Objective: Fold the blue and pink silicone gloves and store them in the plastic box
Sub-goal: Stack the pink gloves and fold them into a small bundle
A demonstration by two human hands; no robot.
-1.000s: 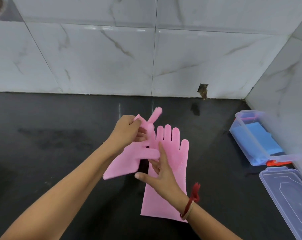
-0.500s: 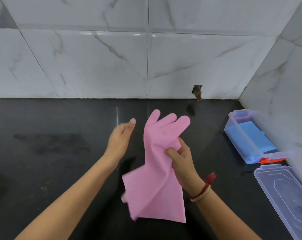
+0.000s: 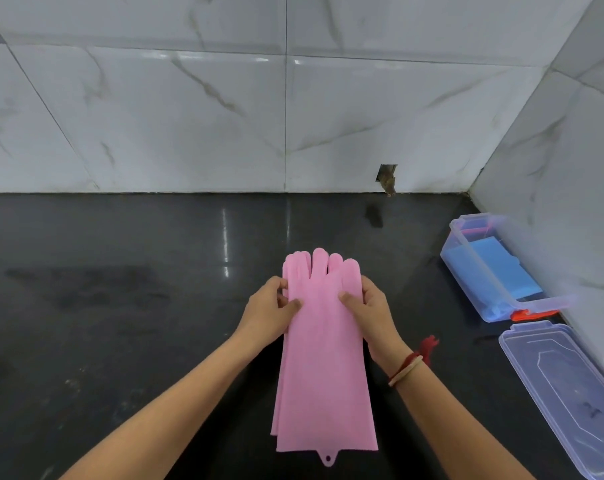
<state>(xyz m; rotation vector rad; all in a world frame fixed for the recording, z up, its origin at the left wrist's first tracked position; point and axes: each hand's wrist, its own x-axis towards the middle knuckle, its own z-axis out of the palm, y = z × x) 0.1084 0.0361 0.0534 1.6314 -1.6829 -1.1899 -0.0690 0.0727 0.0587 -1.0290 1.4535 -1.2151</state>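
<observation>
Two pink gloves point(image 3: 324, 358) are being held stacked over the dark counter, the left hand point(image 3: 269, 310) and right hand point(image 3: 373, 313) pinching their side edges, seemingly squaring them for folding, the lower one mostly hiding, while blue gloves point(image 3: 498, 265) are sitting blurred inside the plastic box point(image 3: 463, 282).

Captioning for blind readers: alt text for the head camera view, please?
Two stacked pink silicone gloves, fingers pointing away, are pinched at their sides by the left-hand grip and right-hand grip over a black counter. At right, a clear plastic box holds folded blue silicone gloves, its clear lid beside it.
</observation>
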